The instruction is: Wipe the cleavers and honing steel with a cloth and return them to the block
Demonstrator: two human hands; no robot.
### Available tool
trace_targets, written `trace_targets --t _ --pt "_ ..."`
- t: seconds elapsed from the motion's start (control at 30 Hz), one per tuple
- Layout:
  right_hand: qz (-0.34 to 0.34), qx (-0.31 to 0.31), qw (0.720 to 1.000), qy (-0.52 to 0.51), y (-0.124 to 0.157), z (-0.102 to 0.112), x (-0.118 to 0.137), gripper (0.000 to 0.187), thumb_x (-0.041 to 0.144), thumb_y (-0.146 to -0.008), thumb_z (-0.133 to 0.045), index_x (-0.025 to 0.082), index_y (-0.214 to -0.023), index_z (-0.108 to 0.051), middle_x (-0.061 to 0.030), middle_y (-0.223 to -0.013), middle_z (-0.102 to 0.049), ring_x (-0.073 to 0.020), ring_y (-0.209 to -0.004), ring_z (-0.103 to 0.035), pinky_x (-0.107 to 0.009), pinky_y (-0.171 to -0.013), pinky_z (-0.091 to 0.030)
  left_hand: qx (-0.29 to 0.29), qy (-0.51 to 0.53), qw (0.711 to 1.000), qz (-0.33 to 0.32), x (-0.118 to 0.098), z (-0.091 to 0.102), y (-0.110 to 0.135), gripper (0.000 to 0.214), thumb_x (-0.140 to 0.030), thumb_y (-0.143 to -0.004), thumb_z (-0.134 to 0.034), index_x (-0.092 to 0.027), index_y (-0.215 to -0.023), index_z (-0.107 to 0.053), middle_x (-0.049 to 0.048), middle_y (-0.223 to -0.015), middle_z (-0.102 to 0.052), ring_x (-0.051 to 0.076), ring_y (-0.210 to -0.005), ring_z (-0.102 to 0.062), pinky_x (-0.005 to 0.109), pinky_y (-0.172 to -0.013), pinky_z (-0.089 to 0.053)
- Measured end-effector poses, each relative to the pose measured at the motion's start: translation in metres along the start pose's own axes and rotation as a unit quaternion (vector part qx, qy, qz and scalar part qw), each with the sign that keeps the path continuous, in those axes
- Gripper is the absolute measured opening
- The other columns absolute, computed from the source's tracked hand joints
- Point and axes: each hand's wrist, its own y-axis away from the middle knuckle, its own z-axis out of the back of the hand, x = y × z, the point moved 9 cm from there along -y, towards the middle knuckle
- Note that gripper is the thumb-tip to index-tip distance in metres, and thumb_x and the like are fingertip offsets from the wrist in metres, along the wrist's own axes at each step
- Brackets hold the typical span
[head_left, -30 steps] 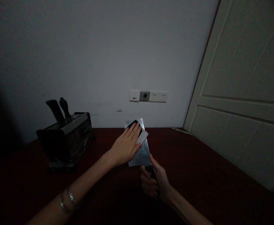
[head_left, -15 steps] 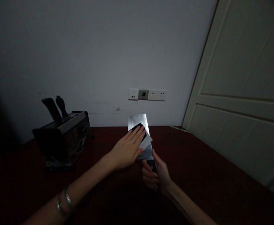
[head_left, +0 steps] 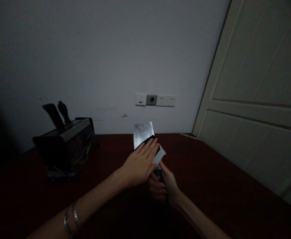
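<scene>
My right hand (head_left: 163, 184) is closed round the dark handle of a broad steel cleaver (head_left: 142, 132), whose blade points away from me over the dark red table (head_left: 210, 172). My left hand (head_left: 140, 162) lies flat on the blade with its fingers stretched out and together. Under those fingers sits a folded cloth (head_left: 157, 154), white with a black part, pressed against the blade near the handle end. The far end of the blade is bare and shiny.
A dark knife block (head_left: 65, 146) with two black handles sticking up stands at the left by the wall. Wall sockets (head_left: 155, 100) sit above the table's back edge. A cream panelled door (head_left: 257, 109) closes off the right side.
My left hand and the cloth have slid along the blade toward the handle. The blade's far end is now uncovered. My right hand has kept its grip.
</scene>
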Motion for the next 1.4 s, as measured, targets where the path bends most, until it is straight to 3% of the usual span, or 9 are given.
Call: trace_targets --t 0.2,0.37,0.5,0.6,0.77,1.0,1.4 --pt "-0.013 0.008 1.000 -0.001 -0.003 0.000 -0.004 0.062 0.066 -0.082 -0.024 0.016 -0.057 -0.051 0.0066 -0.037 -0.033 -0.0039 -0.027 -0.022 -0.014 -0.026 -0.026 0.005 0.041 0.998 0.037 0.030 0.001 -0.003 0.058 -0.037 -0.093 -0.025 -0.007 -0.141 -0.011 0.0120 -0.148 -0.003 0.020 -0.135 0.005 0.037 -0.110 -0.012" --pt "-0.002 0.010 1.000 0.000 -0.003 -0.002 0.001 0.063 0.065 -0.083 -0.021 0.016 -0.054 -0.048 0.0075 -0.036 -0.029 -0.0037 -0.027 -0.019 -0.014 -0.026 -0.025 0.061 0.118 0.991 -0.028 0.042 -0.005 0.005 0.057 -0.037 -0.093 -0.026 -0.013 -0.142 -0.009 0.0081 -0.149 -0.002 0.019 -0.135 0.003 0.036 -0.110 -0.012" --pt "0.012 -0.003 1.000 0.007 -0.002 -0.001 0.007 0.064 0.066 -0.083 -0.019 0.017 -0.053 -0.046 0.0077 -0.035 -0.028 -0.0037 -0.027 -0.017 -0.014 -0.026 -0.024 0.054 0.143 0.987 -0.038 0.047 0.002 0.010 0.056 -0.029 -0.092 -0.029 -0.019 -0.142 -0.007 0.0049 -0.148 0.007 0.022 -0.135 0.006 0.041 -0.110 -0.012" --pt "0.021 -0.016 1.000 0.000 -0.002 0.004 0.011 0.064 0.067 -0.083 -0.018 0.017 -0.053 -0.045 0.0080 -0.035 -0.028 -0.0035 -0.027 -0.015 -0.014 -0.026 -0.023 0.047 0.150 0.987 -0.040 0.040 0.005 0.012 0.053 -0.028 -0.092 -0.029 -0.024 -0.142 -0.010 0.0028 -0.148 0.011 0.024 -0.135 0.006 0.044 -0.109 -0.015" --pt "0.032 -0.022 0.999 -0.007 0.000 0.010 0.016 0.059 0.065 -0.081 -0.030 0.016 -0.055 -0.048 0.0092 -0.036 -0.027 -0.0030 -0.028 -0.014 -0.014 -0.026 -0.021 0.054 0.157 0.985 -0.050 0.019 -0.001 0.010 0.045 -0.031 -0.095 -0.022 -0.026 -0.140 -0.020 0.0031 -0.149 0.002 0.019 -0.135 -0.003 0.038 -0.108 -0.021" --pt "0.029 -0.035 0.999 0.021 0.001 0.008 0.007 0.047 0.059 -0.075 -0.049 0.016 -0.056 -0.051 0.0082 -0.037 -0.034 -0.0029 -0.027 -0.019 -0.014 -0.026 -0.023 -0.014 0.065 0.998 0.019 0.016 -0.002 0.001 0.054 -0.033 -0.093 -0.028 -0.012 -0.141 -0.013 0.0132 -0.148 -0.001 0.023 -0.135 0.003 0.039 -0.109 -0.016" --pt "0.017 -0.057 0.997 0.041 0.005 0.010 0.006 0.041 0.052 -0.076 -0.047 0.017 -0.056 -0.048 0.0090 -0.037 -0.029 -0.0034 -0.028 -0.016 -0.014 -0.026 -0.021 0.002 0.030 1.000 -0.003 -0.001 0.002 0.003 0.061 -0.035 -0.090 -0.035 -0.014 -0.141 -0.009 0.0119 -0.148 0.002 0.023 -0.135 0.006 0.036 -0.109 -0.015"
